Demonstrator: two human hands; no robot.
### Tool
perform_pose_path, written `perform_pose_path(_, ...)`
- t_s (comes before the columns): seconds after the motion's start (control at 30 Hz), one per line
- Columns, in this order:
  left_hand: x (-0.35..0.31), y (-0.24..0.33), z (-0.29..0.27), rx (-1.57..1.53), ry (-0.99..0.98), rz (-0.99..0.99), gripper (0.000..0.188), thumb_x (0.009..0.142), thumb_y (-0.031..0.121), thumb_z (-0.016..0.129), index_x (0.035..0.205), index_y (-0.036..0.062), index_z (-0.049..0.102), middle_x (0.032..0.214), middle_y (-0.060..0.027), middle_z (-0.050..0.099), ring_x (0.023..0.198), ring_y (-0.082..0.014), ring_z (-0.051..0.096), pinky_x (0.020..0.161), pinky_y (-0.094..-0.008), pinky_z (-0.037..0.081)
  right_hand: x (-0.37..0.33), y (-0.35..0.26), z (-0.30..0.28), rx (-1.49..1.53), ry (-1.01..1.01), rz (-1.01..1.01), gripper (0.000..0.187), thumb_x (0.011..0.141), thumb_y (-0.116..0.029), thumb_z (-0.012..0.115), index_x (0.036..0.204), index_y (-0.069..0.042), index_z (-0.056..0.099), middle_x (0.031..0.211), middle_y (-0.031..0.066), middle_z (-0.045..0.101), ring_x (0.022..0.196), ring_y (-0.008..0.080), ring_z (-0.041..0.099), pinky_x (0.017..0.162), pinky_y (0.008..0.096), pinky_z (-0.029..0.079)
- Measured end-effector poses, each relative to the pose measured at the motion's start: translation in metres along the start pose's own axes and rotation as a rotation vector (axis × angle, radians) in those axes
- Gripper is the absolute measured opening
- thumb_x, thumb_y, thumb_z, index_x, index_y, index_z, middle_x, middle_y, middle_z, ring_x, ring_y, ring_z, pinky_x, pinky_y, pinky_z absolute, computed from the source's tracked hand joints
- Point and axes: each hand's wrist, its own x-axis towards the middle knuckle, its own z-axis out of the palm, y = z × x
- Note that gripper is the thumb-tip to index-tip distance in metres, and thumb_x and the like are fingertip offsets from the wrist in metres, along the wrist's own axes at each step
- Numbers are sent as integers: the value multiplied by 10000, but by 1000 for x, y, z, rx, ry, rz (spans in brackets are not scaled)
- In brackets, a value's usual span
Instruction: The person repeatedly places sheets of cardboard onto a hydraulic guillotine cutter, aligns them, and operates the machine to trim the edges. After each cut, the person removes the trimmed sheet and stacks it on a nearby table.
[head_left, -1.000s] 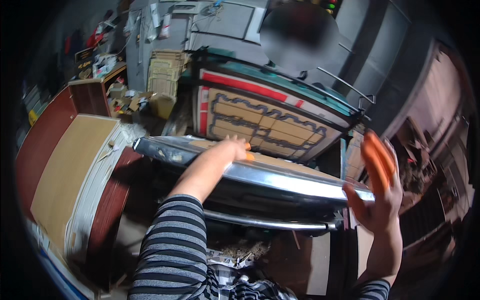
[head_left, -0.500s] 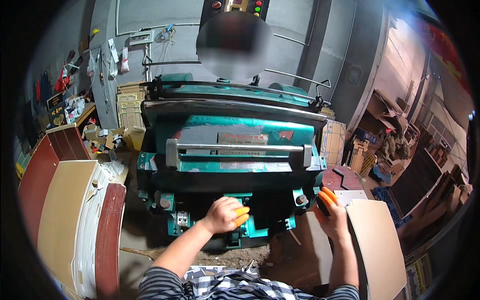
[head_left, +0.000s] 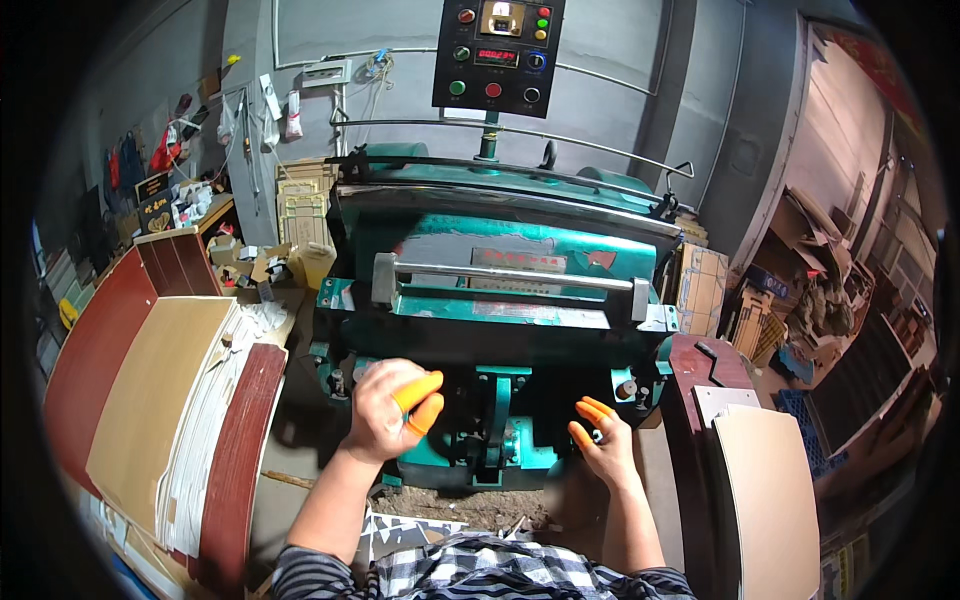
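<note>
in the head view, the left hand is half curled, its thumb and forefinger in orange finger cots and slightly apart, with nothing visible in its grip. the right hand is loosely open and empty. both are in front of the green press, between tan boards at left and a tan panel at right.

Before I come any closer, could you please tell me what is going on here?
A person in orange finger covers stands at a green machine, left hand and right hand raised in front of it. Neither plainly holds anything; the left is curled, the right more open. A black control panel stands above the machine, and tan boards lie to the left and right.
</note>
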Motion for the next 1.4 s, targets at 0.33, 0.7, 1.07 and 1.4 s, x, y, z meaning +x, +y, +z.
perform_pose_path(0.33, 101, -9, 27, 185, 123, 119, 308, 899, 148, 629, 1156, -21, 621, 1199, -214, 607, 1148, -365, 570, 988, -417, 435, -79, 7, -82, -45, 188, 139, 295, 802, -64, 743, 1075, 18, 671, 1082, 184, 656, 941, 256, 672, 805, 295, 520)
perform_pose_path(0.7, -15, -150, 105, 624, -800, -585, 628, 926, 403, 541, 1413, 32, 399, 1481, -140, 375, 1403, -326, 277, 1152, -432, 211, -143, -3, -138, -123, 412, 234, 210, 822, -35, 705, 1024, 16, 685, 1024, 153, 692, 934, 241, 676, 850, 306, 513)
perform_pose_path(1.07, -160, -11, 7, 530, -1293, -703, 939, 791, 740, 505, 1444, 76, 380, 1553, -93, 262, 1437, -373, 161, 1122, -606, 103, -74, 38, -58, 21, -169, 165, 548, 778, -163, 780, 1259, -16, 564, 1265, 214, 571, 1168, 359, 552, 981, 393, 441)
perform_pose_path(1.4, -146, 60, -125, 698, -874, -390, 448, 792, 112, 553, 1217, -23, 590, 1305, -152, 550, 1223, -336, 497, 1028, -425, 397, -61, -4, 2, -384, -590, -324, 518, 777, -243, 730, 1213, -8, 576, 1258, 198, 570, 1229, 372, 491, 1017, 474, 393)
